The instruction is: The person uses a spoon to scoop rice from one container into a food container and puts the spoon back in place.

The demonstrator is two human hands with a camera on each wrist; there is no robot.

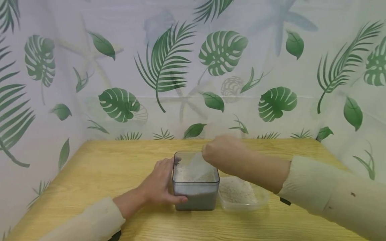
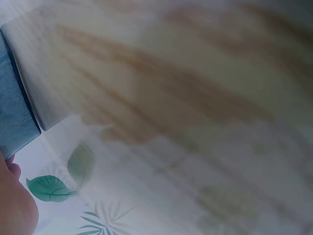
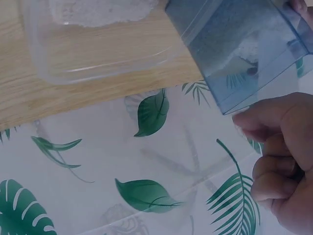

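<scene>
A grey-tinted clear square container (image 1: 196,195) stands near the front middle of the wooden table (image 1: 105,167), partly filled with pale grain. My left hand (image 1: 161,184) grips its left wall, thumb on the front; a bit of that hand (image 2: 14,205) shows beside the container (image 2: 14,107) in the left wrist view. My right hand (image 1: 221,154) hovers over the container's back right rim with curled fingers, holding a pale translucent scoop (image 1: 196,164) tipped into the opening. The right wrist view shows the curled right hand (image 3: 281,156) below the container (image 3: 244,44).
A shallow clear tray (image 1: 262,197) with a layer of grain (image 1: 236,190) sits right against the container's right side; its rim (image 3: 98,63) also shows in the right wrist view. A leaf-print curtain (image 1: 169,67) encloses the table at back and sides.
</scene>
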